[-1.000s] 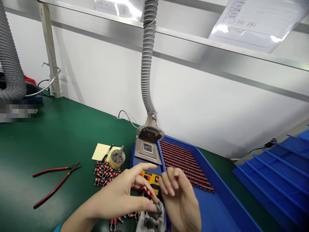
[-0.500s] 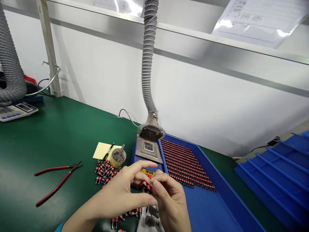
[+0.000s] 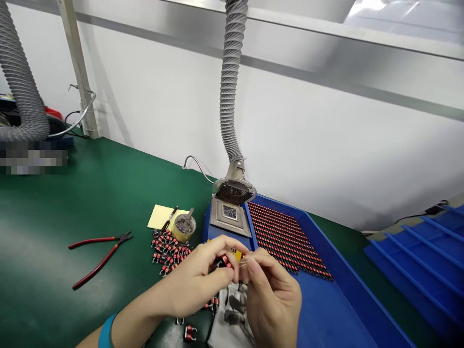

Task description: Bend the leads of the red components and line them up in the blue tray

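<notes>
The left hand [image 3: 195,285] pinches a small red coil [image 3: 226,261] at 6 o'clock of the solder pot [image 3: 230,218], the right hand [image 3: 272,300] pinching its other end. Likely light and stiff-bodied, thin leads bendable; best gripped by the body

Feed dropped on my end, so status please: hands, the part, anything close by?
Left hand grip shut on small red-and-black part. Right hand pinching the same part's end. Grey cloth beneath, solder pot just behind.
</notes>
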### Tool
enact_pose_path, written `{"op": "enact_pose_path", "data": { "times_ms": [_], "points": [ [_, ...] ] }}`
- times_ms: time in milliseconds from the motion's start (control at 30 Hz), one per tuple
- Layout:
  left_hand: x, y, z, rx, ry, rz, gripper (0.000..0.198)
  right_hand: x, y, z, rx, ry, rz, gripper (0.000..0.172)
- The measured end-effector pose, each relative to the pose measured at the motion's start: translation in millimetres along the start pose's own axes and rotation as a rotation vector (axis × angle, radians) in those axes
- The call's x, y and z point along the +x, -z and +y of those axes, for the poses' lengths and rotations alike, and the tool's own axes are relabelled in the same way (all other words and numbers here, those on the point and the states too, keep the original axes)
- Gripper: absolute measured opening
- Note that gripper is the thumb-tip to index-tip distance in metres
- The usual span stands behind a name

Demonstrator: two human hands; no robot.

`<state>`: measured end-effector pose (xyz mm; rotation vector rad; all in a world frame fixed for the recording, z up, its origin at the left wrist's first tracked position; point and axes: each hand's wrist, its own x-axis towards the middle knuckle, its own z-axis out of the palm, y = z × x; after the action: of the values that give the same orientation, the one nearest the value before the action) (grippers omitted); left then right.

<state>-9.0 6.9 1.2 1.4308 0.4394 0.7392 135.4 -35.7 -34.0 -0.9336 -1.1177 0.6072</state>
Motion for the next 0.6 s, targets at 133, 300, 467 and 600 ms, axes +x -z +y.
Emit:
{"op": "enact_pose_path", "data": {
  "times_ms": [133, 300, 467, 600],
  "points": [
    [1.8, 0.0, 1.2, 0.102, -0.013, 0.084, 0.008, -0.6, 2.5, 1.9, -0.122, 0.071, -0.003, 0.009],
    [3.7, 3.2, 3.2, 0.194, -0.065, 0.103, 0.015, 0.5, -0.6, 0.2, -0.137, 0.113, -0.001, 0.009],
    [2.6, 3.4, 3.1, 0.157, -0.061, 0.091, 0.018, 1.9, -1.0, -0.8, -0.147, 0.109, -0.019, 0.008],
    [1.8, 3.2, 2.3, 0.148, -0.058, 0.11, 0.019, 2.5, 0.4, -2.0, -0.213, 0.134, -0.05, 0.01]
  ]
}}
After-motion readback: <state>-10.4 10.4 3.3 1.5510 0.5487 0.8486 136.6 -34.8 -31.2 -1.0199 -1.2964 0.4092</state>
